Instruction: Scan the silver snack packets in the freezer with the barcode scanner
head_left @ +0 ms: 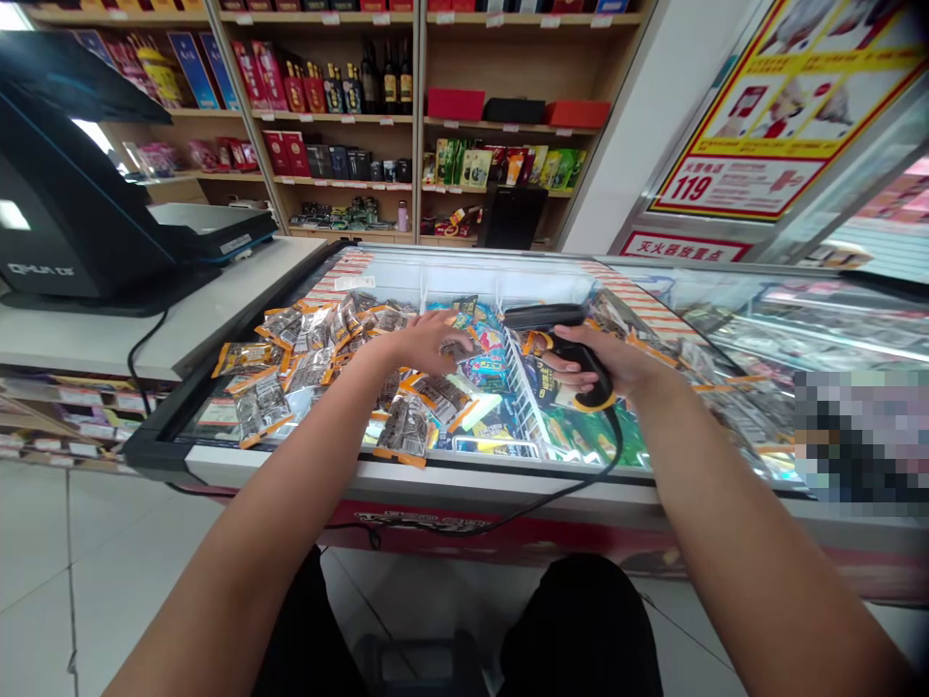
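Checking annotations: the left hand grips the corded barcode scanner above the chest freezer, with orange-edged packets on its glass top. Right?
Wrong hand: the head view shows the corded barcode scanner in the right hand, not the left hand. It is above the chest freezer, with orange-edged packets on its glass top.

The one camera rides on the person's head and looks forward and steeply down, over the forearms (276, 484), onto a freezer (450, 482) that crosses the view from its front side. It stands near the work: the left hand (432, 344) and right hand (611, 353) fall about the middle of the picture, with the knees (581, 620) at the bottom edge. Farther off, wall shelves (500, 58) run along the top. A dark terminal (79, 194) is cropped at left; a poster (769, 174) slants at upper right.
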